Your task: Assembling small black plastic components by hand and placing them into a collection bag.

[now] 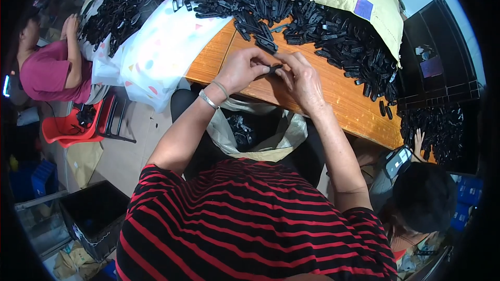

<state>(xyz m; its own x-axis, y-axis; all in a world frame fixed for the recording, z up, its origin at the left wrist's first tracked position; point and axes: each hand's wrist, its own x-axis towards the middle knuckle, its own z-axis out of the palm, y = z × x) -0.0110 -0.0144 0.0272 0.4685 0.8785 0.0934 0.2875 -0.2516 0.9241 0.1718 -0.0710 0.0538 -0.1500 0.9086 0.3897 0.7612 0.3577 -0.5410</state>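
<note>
Head view: above the near edge of the wooden table point(338, 93), a small black part point(275, 67) is pinched by left hand point(240, 72) and right hand point(304, 84); it seems light, stiff (plastic, probably), best gripped at its ends.

Sm. blk elongated part point(275, 68) held btwn hands point(240, 71) point(304, 82), w/ slight tilt.

Glare on the white sheet point(148, 65); black, curving fisheye rim.

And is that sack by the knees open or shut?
Open: the sack's rim is spread wide, and black parts show inside.
</note>
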